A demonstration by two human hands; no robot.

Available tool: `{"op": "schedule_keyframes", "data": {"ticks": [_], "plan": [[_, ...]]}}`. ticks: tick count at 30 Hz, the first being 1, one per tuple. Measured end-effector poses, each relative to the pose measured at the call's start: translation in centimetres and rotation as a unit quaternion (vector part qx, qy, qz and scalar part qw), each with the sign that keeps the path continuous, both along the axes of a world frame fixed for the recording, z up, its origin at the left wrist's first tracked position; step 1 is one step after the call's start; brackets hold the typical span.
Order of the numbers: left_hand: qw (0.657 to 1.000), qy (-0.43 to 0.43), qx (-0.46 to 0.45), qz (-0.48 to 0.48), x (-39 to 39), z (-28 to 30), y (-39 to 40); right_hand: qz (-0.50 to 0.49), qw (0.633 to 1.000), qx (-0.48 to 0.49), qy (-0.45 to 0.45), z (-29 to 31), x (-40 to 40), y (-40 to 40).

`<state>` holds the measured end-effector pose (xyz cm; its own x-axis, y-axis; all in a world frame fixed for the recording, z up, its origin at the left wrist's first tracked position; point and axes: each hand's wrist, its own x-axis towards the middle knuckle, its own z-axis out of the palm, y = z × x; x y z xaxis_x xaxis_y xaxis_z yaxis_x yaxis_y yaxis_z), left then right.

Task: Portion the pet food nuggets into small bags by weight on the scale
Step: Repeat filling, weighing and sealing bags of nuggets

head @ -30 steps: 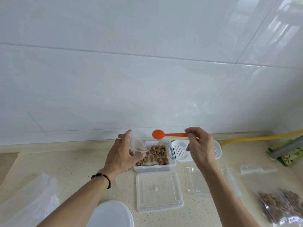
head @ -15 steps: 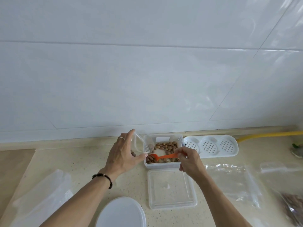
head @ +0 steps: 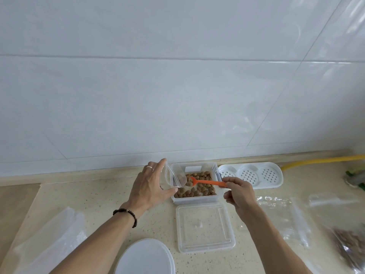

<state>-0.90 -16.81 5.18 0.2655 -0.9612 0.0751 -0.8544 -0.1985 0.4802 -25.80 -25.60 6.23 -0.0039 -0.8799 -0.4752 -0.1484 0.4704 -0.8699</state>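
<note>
A clear plastic box [head: 216, 197] at the back of the counter holds brown pet food nuggets [head: 201, 189]. My left hand [head: 151, 186] holds a small clear bag [head: 173, 177] open at the box's left edge; a few nuggets show inside it. My right hand [head: 238, 192] pinches the handle of an orange spoon [head: 207, 182]. The spoon's bowl lies low among the nuggets, near the bag's mouth. No scale can be made out for certain.
The box's clear lid [head: 205, 227] lies just in front of it. A white round lid [head: 145, 257] sits at the near edge. A white perforated tray [head: 250, 175] stands right of the box. Empty clear bags [head: 284, 216] and a filled bag [head: 349, 242] lie right; plastic sheet [head: 49, 240] left.
The spoon came down from above the box into the nuggets, then slid toward the bag's mouth. My left hand has kept the bag open in place.
</note>
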Motion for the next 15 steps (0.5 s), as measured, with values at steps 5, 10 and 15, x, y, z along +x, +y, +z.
{"op": "schedule_keyframes", "data": {"ticks": [5,10,15], "plan": [[1.000,-0.012,0.014,0.000,-0.9,0.7,-0.7,-0.027,0.999,-0.041,-0.019,2.8,-1.5,-1.1],[1.000,0.015,0.017,-0.009,-1.9,1.0,-1.7,0.042,0.987,-0.151,0.041,6.7,-0.3,-1.1],[0.999,0.038,0.011,-0.008,-2.3,1.1,-1.9,0.204,0.913,-0.314,0.160,8.8,2.3,0.4]]}}
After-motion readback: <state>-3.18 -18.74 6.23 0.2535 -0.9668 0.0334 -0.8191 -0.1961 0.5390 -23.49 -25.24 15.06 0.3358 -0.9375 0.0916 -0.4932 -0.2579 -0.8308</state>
